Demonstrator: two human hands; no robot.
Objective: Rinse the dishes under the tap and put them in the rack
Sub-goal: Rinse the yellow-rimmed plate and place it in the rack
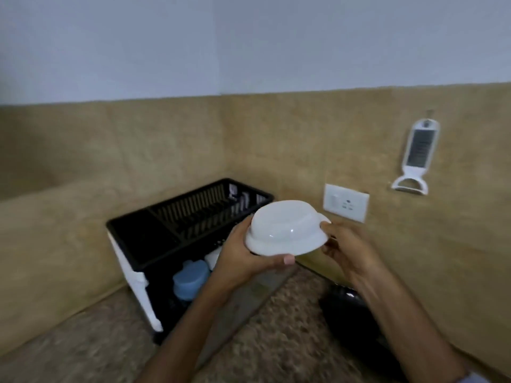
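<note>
bowl (286, 229) in both hands | rack (177, 230) behind | socket (345, 203) right

You are standing in a home kitchen. In the corner, a black plastic two-tier dish rack (190, 217) sits on a speckled brown stone countertop (105, 346), against beige mottled wall tiles (290, 139). A white wall socket plate with a switch (346, 202) is set into the tiles, and a white plastic grater with a peeler end (418, 154) hangs beside it.
</note>
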